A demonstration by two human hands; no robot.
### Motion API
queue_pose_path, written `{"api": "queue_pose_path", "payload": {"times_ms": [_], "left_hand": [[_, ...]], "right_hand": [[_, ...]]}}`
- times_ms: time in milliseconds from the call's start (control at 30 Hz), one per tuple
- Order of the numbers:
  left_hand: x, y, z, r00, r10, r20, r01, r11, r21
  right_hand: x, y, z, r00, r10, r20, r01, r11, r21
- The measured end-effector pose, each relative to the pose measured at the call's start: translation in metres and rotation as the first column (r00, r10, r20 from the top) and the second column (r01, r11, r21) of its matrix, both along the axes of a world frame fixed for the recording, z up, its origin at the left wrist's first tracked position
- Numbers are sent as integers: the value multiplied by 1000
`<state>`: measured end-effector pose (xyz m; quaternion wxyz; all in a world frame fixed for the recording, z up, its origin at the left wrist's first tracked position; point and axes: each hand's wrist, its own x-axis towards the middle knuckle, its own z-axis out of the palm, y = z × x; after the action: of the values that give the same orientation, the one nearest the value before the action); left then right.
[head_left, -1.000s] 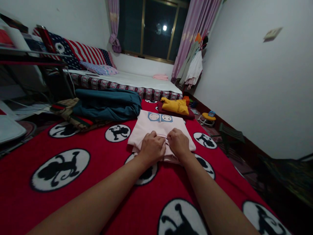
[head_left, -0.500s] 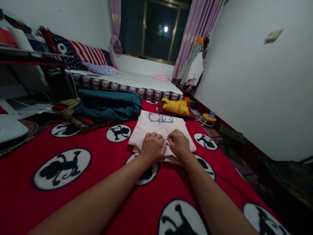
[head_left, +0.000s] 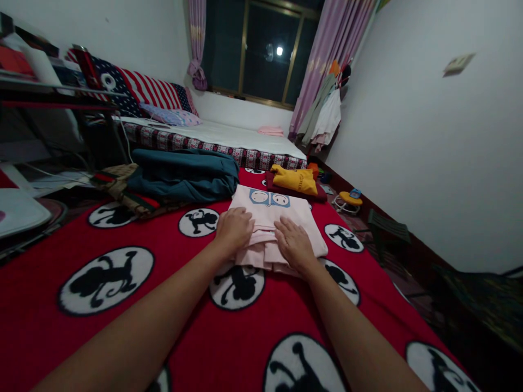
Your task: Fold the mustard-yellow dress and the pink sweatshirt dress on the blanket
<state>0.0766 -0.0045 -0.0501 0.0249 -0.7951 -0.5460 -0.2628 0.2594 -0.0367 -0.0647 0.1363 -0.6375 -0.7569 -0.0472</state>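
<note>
A folded pale pink T-shirt (head_left: 265, 215) with a blue print of two round cartoon faces lies on the red blanket (head_left: 175, 305). Its neckline faces me. On the shirt's left side rests my left hand (head_left: 234, 230), fingers slightly bent over the cloth and not gripping it. My right hand (head_left: 295, 243) lies flat on the right half, fingers stretched out beside the collar. Both palms are turned down, so their undersides are hidden.
Behind the shirt sit a folded yellow garment (head_left: 296, 179) and a dark red one (head_left: 321, 194). Teal clothing (head_left: 183, 174) is heaped at the left. Further back stands a bed (head_left: 229, 133); a small yellow stool (head_left: 350, 198) is at the right.
My hands have moved apart from the collar. The left slid to the shirt's left edge and the right flattened out, uncovering the neckline between them.
</note>
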Motion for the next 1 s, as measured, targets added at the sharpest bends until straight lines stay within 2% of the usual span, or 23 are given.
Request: {"api": "queue_pose_path", "payload": {"times_ms": [67, 167, 433, 533, 633, 700, 767, 867, 933, 1000], "left_hand": [[-8, 5, -4, 998, 43, -36, -45, 997, -68], [-13, 7, -6, 993, 113, -38, -116, 990, -86], [-28, 12, 0, 963, 267, -45, -271, 945, -183], [-30, 12, 6, 958, 283, -46, -285, 925, -252], [-32, 13, 12, 955, 294, -50, -294, 901, -318], [-36, 16, 14, 958, 285, -34, -277, 888, -367], [-40, 22, 13, 962, 272, 16, -241, 879, -411], [-43, 27, 14, 957, 253, 144, -164, 878, -449], [-37, 23, 18, 942, 224, 249, -111, 911, -398], [-22, 11, 24, 931, 150, 334, -64, 965, -253]], "right_hand": [[-1, -1, 0, 1000, -1, -5, 1, 1000, 22], [0, -1, 0, 999, 8, -34, -6, 998, 67], [1, -1, -3, 988, 47, -150, -24, 988, 151], [7, 1, -3, 975, -77, -207, 128, 961, 247], [24, 3, 0, 934, -279, -222, 338, 893, 297], [37, 3, 4, 891, -403, -209, 446, 861, 243], [49, 2, 9, 845, -496, -202, 525, 840, 134], [60, 2, 14, 803, -562, -199, 570, 821, -23], [63, 5, 14, 795, -562, -228, 564, 823, -65], [61, 9, 13, 787, -513, -342, 523, 849, -70]]}}
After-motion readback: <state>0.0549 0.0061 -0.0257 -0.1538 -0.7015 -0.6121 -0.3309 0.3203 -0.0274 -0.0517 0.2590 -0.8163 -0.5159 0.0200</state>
